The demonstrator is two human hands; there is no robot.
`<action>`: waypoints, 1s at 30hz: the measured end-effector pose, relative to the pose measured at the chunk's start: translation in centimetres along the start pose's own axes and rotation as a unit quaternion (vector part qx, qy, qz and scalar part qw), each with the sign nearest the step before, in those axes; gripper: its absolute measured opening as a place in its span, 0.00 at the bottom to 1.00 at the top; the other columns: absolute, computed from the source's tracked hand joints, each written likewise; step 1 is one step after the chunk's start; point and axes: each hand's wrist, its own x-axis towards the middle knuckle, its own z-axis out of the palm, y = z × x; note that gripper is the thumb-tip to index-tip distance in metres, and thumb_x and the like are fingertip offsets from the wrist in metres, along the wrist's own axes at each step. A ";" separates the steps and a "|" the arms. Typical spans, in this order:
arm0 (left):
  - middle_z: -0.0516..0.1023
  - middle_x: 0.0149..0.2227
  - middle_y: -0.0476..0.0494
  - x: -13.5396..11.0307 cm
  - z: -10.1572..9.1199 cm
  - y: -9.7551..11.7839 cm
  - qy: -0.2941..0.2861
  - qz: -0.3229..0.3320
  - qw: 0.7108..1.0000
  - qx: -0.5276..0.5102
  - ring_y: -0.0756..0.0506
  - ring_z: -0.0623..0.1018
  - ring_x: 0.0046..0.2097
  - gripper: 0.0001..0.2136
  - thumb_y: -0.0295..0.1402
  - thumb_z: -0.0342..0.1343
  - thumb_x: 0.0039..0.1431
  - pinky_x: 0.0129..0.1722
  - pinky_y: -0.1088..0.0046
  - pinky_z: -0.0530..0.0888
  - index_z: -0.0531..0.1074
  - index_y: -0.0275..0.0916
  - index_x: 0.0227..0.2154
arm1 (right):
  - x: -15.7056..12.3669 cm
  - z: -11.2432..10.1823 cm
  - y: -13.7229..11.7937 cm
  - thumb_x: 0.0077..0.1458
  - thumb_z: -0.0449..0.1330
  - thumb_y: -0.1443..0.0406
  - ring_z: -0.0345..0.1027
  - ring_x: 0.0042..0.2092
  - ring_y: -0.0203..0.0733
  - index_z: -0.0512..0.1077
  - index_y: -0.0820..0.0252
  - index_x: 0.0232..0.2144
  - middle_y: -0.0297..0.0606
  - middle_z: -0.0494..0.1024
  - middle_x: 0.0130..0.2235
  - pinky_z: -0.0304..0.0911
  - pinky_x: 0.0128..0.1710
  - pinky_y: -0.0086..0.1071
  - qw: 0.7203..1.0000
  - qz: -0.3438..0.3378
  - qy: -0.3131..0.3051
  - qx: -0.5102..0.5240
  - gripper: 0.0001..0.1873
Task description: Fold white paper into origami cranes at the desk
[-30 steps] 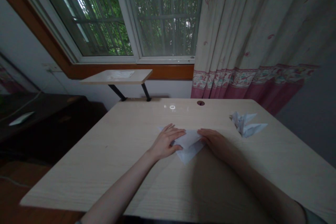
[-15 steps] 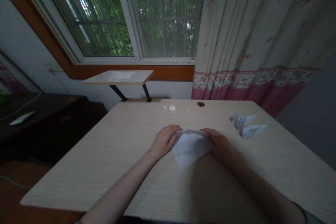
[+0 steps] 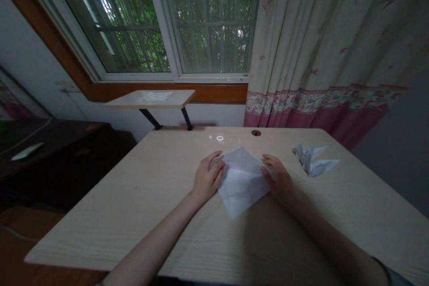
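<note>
A white sheet of paper (image 3: 243,183) lies on the desk in a creased diamond shape, one corner pointing away and one toward me. My left hand (image 3: 208,173) holds its left corner, thumb over the paper and fingers at the edge. At the opposite corner, my right hand (image 3: 277,178) grips the sheet with thumb and fingers curled at the edge. The fingertips under the paper are partly hidden. To the right of my right hand rests a folded paper crane (image 3: 315,161), apart from both hands.
The pale wooden desk (image 3: 134,214) has a round cable hole (image 3: 256,133) near its back edge. A small raised shelf (image 3: 181,98) at the back left carries some white paper (image 3: 157,96). A curtain (image 3: 301,107) hangs behind the right side, and a dark cabinet (image 3: 77,143) stands left.
The paper's far part, folded over half a second ago, is now opened out away from me into a diamond. Both hands stay at the sides, with their fingers lifted and loosened somewhat.
</note>
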 end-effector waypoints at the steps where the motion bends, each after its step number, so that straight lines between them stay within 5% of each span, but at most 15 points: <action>1: 0.69 0.59 0.37 0.0 0.0 0.0 -0.011 0.003 1.000 0.007 0.38 0.72 0.58 0.08 0.29 0.50 0.68 0.55 0.53 0.73 0.70 0.42 0.47 | 0.0 0.1 0.1 0.69 0.47 0.55 0.69 0.57 0.53 0.72 0.56 0.46 0.49 0.76 0.54 0.63 0.59 0.52 1.000 -0.005 -0.006 -0.008 0.18; 13: 0.70 0.61 0.38 0.2 0.3 -0.2 -0.109 0.005 0.994 0.005 0.38 0.72 0.60 0.13 0.30 0.49 0.68 0.58 0.52 0.71 0.71 0.42 0.53 | -0.1 0.5 0.9 0.70 0.44 0.56 0.71 0.50 0.53 0.73 0.56 0.49 0.47 0.78 0.47 0.66 0.54 0.52 0.999 -0.016 -0.027 -0.037 0.21; 30: 0.74 0.59 0.41 0.0 0.7 -0.2 -0.232 -0.011 0.972 -0.036 0.40 0.74 0.58 0.13 0.33 0.51 0.68 0.58 0.56 0.73 0.72 0.42 0.53 | -0.2 0.9 2.3 0.69 0.45 0.58 0.67 0.56 0.55 0.71 0.58 0.56 0.49 0.75 0.55 0.62 0.58 0.53 0.995 -0.025 -0.029 -0.096 0.22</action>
